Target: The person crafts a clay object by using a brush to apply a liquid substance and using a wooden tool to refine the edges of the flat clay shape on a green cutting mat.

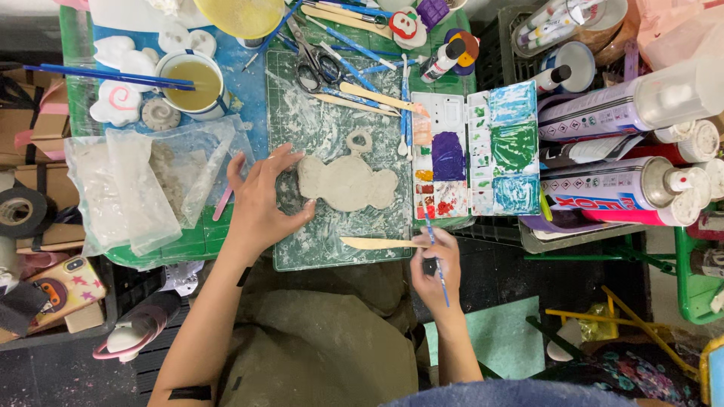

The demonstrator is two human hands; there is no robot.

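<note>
1. At the right edge of the counter (226,241) lie several spray cans on their sides: a pale lilac can (603,105) with a white cap at the top, and below it a can with a white, red and blue label (603,192) and a grey nozzle top.
2. A clear plastic bag (143,181), crumpled and dusted with grey, lies at the left on the green part of the counter.
3. A white paint palette (475,154), folded open, sits right of the cutting mat (317,136); its wells show purple, green, blue, orange and red.
4. A white cup of murky yellowish water (192,83) stands at upper left, with blue-handled brushes (105,75) laid across its rim.
5. The flat grey clay figure (351,181), lumpy with a small loop at its top, lies in the middle of the mat.
6. The left hand (260,200) is spread fairly wide, fingers curved, its thumb and fingertips touching the left edge of the clay figure.
7. The right hand (437,264) is closed narrowly around a thin blue paintbrush (434,252), whose tip points up toward the palette's lower edge.
8. A pale wooden modelling tool (377,243) lies on the mat's lower edge, just beside the right hand.
9. Scissors (313,64) and more wooden sticks lie at the mat's top.
</note>
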